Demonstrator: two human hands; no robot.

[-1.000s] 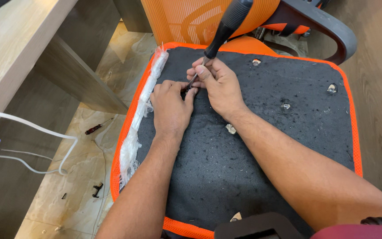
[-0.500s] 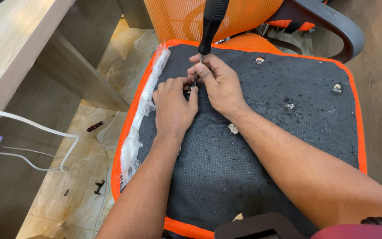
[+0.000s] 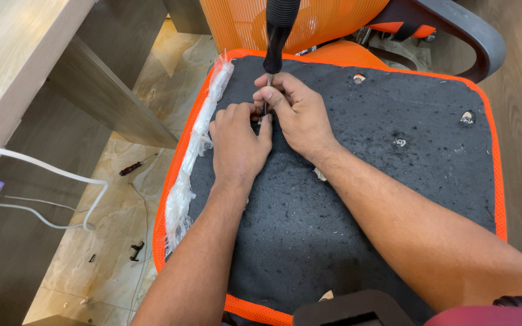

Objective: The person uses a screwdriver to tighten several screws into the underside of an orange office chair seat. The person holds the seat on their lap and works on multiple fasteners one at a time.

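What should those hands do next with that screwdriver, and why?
Probably turn it. The screwdriver stands nearly upright, its tip hidden between the fingers of the right hand and left hand, which pinch around it on the black seat underside.

Screwdriver (image 3: pixel 278 36) handle cut off by top edge at 12 o'clock; its tip is hidden between left hand (image 3: pixel 237 142) and right hand (image 3: pixel 294 111), so whatever it drives can't be seen. Black plastic part (image 3: pixel 351 309) at 6 o'clock cropped by bottom edge. Small dark bits (image 3: pixel 135 249) on floor at 8 o'clock too small to identify.
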